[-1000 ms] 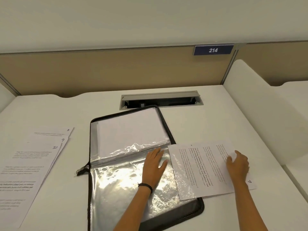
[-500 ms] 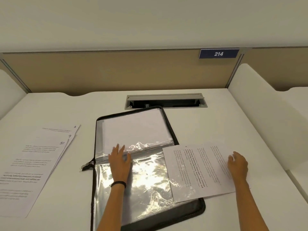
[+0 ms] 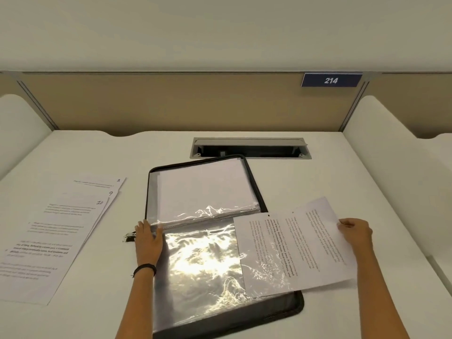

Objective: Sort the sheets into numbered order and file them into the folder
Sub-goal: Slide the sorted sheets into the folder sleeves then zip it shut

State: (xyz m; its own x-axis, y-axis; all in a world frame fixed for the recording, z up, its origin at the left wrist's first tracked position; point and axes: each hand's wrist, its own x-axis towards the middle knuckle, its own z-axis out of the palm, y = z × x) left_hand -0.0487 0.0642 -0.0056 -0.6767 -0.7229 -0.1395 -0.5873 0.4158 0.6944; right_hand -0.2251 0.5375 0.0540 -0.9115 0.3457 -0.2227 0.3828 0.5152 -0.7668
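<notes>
— How far along is the filing?

— Past halfway, I'd judge. The folder [image 3: 254,192] lies open at mid-frame on the counter [image 3: 318,179], and its upper half already shows white pages [image 3: 205,189] behind plastic.

— And the hands?

— The left hand [image 3: 148,241] lies flat, fingers straight, on the folder's left edge by the spine, steadying it. The right hand [image 3: 354,231] pinches the right edge of one sheet [image 3: 305,243], right of centre. Its left part seems already slid under the clear sleeve [image 3: 203,260] (glare makes the edge hard to trace).

— What's left?

— Pushing that sheet home, then filing the loose sheets [image 3: 49,236] at the left of the frame, fanned and marked 8, 9 and 10. They look sorted already.
</notes>
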